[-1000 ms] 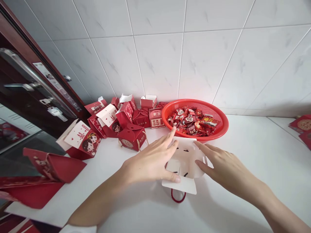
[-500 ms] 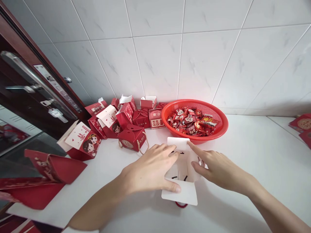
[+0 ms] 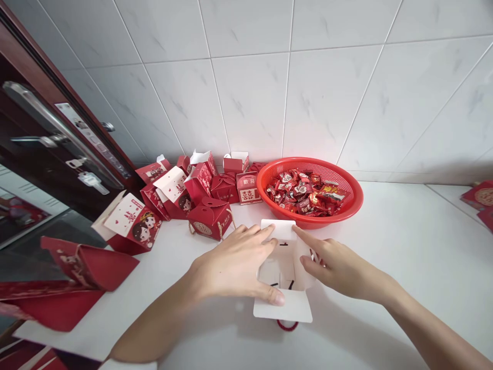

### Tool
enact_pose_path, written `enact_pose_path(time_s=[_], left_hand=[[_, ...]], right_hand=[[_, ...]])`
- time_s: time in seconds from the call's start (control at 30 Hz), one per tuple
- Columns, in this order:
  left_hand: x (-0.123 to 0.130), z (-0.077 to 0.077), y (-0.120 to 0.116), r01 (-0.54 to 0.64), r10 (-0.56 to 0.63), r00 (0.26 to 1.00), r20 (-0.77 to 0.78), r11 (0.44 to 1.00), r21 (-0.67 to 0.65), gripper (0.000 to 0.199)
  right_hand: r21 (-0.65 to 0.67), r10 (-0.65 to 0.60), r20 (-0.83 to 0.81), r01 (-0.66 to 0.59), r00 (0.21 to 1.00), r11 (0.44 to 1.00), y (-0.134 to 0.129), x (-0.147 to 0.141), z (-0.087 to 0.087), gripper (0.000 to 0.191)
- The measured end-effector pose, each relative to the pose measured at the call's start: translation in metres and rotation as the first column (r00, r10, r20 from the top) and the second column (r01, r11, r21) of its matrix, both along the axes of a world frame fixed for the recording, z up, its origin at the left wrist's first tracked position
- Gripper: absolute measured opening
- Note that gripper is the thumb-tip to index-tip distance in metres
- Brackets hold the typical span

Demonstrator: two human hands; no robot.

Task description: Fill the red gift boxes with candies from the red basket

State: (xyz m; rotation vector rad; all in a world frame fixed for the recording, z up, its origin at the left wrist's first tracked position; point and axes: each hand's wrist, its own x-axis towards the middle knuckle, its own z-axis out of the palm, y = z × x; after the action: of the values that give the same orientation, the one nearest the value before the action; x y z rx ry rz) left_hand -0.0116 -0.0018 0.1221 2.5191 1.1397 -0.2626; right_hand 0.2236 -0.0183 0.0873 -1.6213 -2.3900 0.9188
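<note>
An unfolded-top paper gift box [image 3: 287,262] with a white inside stands on the counter in front of me, its flaps spread to the front and back. My left hand [image 3: 239,264] grips its left side, thumb on the front flap and fingers reaching towards the back flap. On the other side my right hand [image 3: 335,264] holds the box, with the index finger at the back flap's corner and the thumb by the right wall. Black cord ends show inside, and a red cord loop [image 3: 287,325] pokes out below the front flap.
Behind the box is a red plastic basket [image 3: 356,198] of wrapped candies [image 3: 304,192]. Several red gift boxes [image 3: 210,218] crowd the left and back, near a dark door [image 3: 50,133]. Red packages [image 3: 481,198] lie at the far right. A tiled wall backs the counter.
The box has shifted slightly left and tilted a little, showing more of its inside. Both hands have moved slightly left with it, keeping much the same hold.
</note>
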Motion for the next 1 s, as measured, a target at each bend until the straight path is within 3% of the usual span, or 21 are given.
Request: enact_pose_path(time_s=[0.17,0.33,0.4,0.5,0.63,0.8,1.0], left_hand=[[0.005,-0.006,0.007,-0.029,0.029,1.000,0.000,0.999,0.031,0.096],[0.008,-0.010,0.014,-0.019,0.017,0.999,0.034,0.998,0.065,0.098],[0.008,-0.011,0.014,-0.015,0.012,0.999,0.044,0.997,0.070,0.096],[0.009,-0.010,0.011,-0.032,0.029,0.999,0.044,0.998,0.055,0.094],[0.010,-0.008,0.008,-0.053,0.052,0.997,0.056,0.998,0.019,0.091],[0.008,-0.008,0.010,-0.042,0.042,0.999,0.015,0.998,0.040,0.095],[0.004,-0.012,0.011,-0.018,0.015,0.999,0.044,0.997,0.071,0.096]], right_hand=[[0.103,-0.051,-0.007,0.051,0.999,0.993,0.008,0.004,-0.004,0.062],[0.318,-0.057,-0.068,0.076,0.996,0.945,0.009,0.008,-0.007,0.040],[0.491,-0.018,-0.119,0.075,0.993,0.868,0.005,0.006,-0.007,0.032],[0.716,0.154,-0.174,0.017,0.973,0.698,-0.004,-0.001,-0.005,0.024],[0.776,0.394,-0.096,-0.180,0.914,0.605,-0.013,-0.012,-0.005,0.021],[0.743,0.319,0.088,-0.276,0.944,0.609,-0.009,-0.010,-0.014,0.025],[0.694,0.308,0.155,-0.326,0.939,0.642,-0.009,-0.001,-0.012,0.011]])
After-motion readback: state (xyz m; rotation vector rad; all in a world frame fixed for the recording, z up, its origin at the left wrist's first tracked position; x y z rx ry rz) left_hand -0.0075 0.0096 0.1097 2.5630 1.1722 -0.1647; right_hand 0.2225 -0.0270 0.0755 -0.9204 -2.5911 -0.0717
